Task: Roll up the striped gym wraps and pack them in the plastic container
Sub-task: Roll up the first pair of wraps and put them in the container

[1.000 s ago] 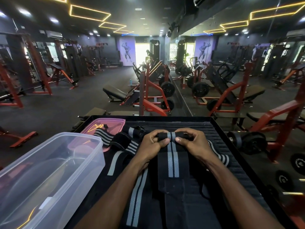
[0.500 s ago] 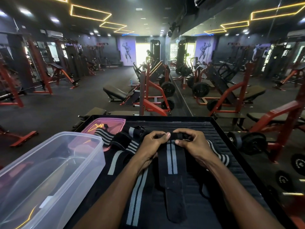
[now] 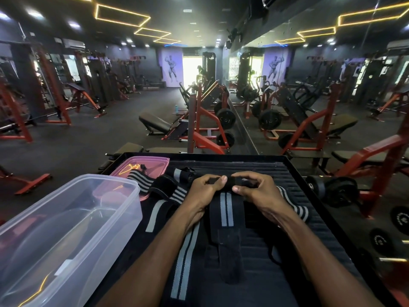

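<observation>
Both grips closed on the rolled end of the wrap [image 3: 226,181]: your left hand [image 3: 204,189] and right hand [image 3: 256,190] pinch it from either side, thumbs near the middle, fingers curled over the top. Forearms reach forward, wrists low on the table [image 3: 309,196]. Wrap is black with two grey stripes, its unrolled tail running back toward you. More striped wraps [image 3: 155,189] lie loose to the left, beside the clear plastic container [image 3: 66,229], which sits at the table's left edge.
</observation>
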Motion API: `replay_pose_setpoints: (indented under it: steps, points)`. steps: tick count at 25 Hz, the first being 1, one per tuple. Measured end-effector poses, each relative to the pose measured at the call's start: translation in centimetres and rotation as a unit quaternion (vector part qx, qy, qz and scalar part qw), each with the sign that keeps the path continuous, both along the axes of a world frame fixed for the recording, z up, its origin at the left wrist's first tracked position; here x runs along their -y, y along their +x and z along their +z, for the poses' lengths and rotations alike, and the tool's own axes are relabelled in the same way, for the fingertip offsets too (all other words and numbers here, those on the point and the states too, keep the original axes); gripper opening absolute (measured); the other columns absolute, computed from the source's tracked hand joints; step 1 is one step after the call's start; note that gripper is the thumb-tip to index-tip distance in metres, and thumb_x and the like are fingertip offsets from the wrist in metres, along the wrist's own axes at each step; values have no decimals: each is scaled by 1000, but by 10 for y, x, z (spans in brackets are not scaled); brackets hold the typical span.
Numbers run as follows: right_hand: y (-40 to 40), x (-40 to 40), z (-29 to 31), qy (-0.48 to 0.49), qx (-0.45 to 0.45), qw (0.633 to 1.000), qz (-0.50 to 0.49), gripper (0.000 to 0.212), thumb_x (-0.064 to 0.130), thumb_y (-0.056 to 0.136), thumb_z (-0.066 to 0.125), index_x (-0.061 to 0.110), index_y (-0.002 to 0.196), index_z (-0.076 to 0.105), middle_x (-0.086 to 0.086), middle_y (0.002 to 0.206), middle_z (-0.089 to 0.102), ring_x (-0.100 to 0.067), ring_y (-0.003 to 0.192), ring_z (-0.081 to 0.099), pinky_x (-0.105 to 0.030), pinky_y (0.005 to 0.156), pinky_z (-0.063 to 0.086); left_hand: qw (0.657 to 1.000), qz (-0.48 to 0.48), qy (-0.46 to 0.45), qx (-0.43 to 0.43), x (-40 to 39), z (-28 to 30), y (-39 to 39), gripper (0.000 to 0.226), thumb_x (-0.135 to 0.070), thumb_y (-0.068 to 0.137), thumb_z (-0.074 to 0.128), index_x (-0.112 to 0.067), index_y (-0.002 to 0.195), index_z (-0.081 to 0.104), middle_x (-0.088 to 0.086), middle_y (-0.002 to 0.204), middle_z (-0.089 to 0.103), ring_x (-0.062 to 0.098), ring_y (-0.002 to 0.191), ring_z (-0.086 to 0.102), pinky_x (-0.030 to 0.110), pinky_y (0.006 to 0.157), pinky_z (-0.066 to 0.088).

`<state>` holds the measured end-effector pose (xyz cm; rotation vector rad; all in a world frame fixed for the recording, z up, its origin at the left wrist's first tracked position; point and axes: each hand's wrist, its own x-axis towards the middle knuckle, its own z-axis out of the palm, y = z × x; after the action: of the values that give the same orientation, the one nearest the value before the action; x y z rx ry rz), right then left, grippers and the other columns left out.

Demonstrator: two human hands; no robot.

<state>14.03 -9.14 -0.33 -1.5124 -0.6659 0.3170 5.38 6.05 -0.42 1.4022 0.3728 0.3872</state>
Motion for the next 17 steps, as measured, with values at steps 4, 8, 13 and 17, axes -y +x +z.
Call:
replay_pose_setpoints:
  steps: [4,8,13,17]
  points:
    - [0,2,4,13,-97,995,16,21,9,89,74,6,109,73,-2,81,70,-11,71,69,-27,68,59,999,14,32,19,-3,-1,-2,18,-1,86,73,-18,92,73,6,92,75,20,89,71,34,82,59]
    - [1,2,3,-14,-86,996,18,12,11,91,71,6,102,74,-9,83,69,-12,69,67,-29,64,58,996,9,83,37,1,-1,-3,28,4,84,72,-21,95,72,-2,93,73,9,86,70,21,75,56]
    - [3,2,1,-3,1,999,-39,25,-3,87,72,18,100,76,-25,98,73,-26,86,71,-39,78,61,998,-18,60,27,3,-5,-1,26,-10,84,77,-20,106,69,5,106,75,19,100,72,33,89,58]
    - [3,3,2,11,-39,999,-10,25,0,85,75,18,103,77,-16,94,72,-19,76,69,-33,69,56,994,-1,103,37,1,-8,-1,26,-5,84,76,-23,100,69,0,99,76,14,97,71,27,87,57]
